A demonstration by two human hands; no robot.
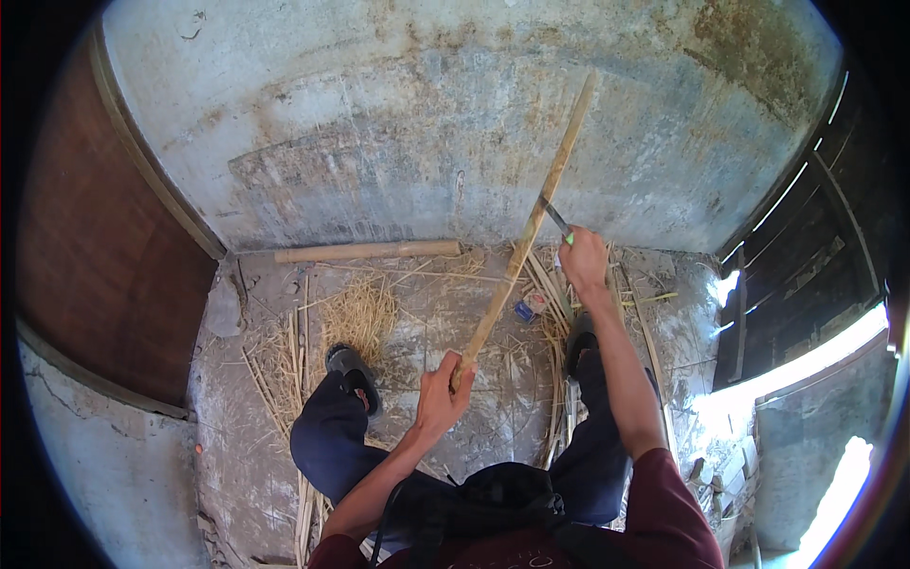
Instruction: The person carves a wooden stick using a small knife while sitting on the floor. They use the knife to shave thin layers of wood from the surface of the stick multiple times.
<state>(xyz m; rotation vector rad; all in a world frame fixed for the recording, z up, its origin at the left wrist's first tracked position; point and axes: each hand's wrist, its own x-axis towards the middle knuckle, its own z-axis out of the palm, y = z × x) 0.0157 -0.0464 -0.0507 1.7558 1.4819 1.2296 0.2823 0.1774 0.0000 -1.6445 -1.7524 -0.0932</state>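
My left hand is closed around the lower end of a long split bamboo strip. The strip slants up and away to the right, its far end standing out against the wall. In my right hand is a knife with a green part showing at the handle. Its dark blade lies against the strip, a little above the strip's middle. The fingers of my right hand wrap the handle and hide most of it.
A bamboo pole lies along the foot of the stained wall. Pale shavings are heaped near my left shoe. More thin strips lie by my right foot, near a small blue packet. A brown door stands at left.
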